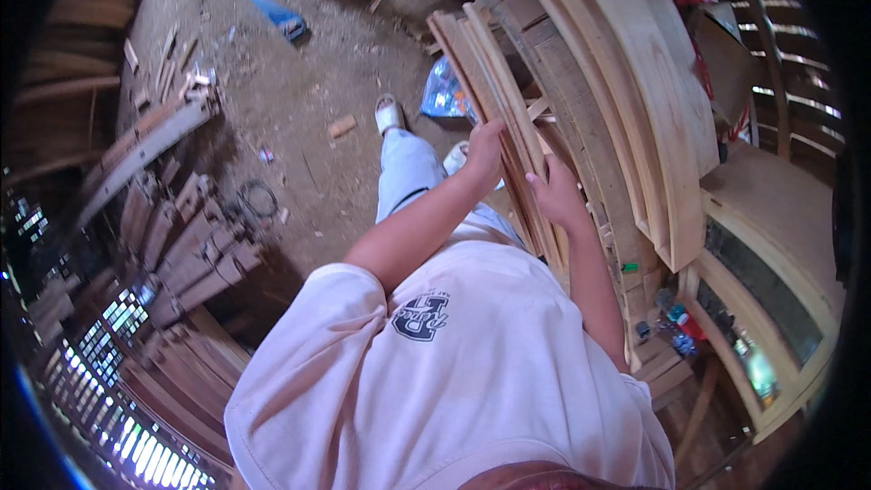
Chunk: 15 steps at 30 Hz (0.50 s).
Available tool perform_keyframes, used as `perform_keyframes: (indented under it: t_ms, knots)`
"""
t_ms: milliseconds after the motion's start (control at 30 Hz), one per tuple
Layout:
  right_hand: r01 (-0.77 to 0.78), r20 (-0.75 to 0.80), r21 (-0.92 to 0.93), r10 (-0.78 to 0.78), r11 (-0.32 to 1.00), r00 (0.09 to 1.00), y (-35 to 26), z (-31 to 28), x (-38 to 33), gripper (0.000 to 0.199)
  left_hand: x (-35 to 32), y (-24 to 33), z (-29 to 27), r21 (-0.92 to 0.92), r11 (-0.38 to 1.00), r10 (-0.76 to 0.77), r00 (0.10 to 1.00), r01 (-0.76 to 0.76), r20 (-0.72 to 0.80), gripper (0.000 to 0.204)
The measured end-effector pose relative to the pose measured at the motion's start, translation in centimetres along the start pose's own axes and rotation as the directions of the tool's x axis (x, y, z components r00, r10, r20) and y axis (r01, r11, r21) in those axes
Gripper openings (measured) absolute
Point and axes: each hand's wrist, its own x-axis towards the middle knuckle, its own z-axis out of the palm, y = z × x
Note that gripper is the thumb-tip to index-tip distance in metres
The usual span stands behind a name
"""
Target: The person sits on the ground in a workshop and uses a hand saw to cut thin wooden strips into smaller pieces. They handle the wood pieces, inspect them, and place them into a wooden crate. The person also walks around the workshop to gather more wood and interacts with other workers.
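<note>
Several long wooden strips (504,82), some pale and some reddish brown, lie side by side between my two hands, along the near side of the plank bench. My left hand (484,152) is closed round the outer left edge of the strips, its thumb on top. Lower down, my right hand (559,192) grips them from the right, its thumb lying along the top. The undersides of the strips and most fingertips are hidden. Just right of the strips is the rough plank bench (581,118), with a pale wooden frame (617,95) lying on it.
A clear plastic bag (442,91) rests on the floor beyond my feet. Farther off lies a blue handsaw-like tool (283,20). A wood block (342,126), a coiled cable (258,199) and stacked timber (195,249) are on the left. A glazed wooden frame (771,281) stands right.
</note>
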Motion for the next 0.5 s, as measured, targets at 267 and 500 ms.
perform_keyframes:
  t_ms: [267, 500]
  knots:
    - [0.006, 0.093, 0.029, -0.009, 1.0, 0.996, -0.4, 0.8, 2.4, 0.035, -2.1, 2.9, 0.6, -0.29, 0.95, -0.124, 0.992, 0.119, 0.003, 0.035]
    - [0.038, 0.11, 0.024, -0.041, 0.999, 0.993, -1.5, 2.3, 3.8, 0.045, -2.0, 3.9, -0.6, -0.112, 0.993, -0.038, 0.999, 0.034, -0.029, 0.05]
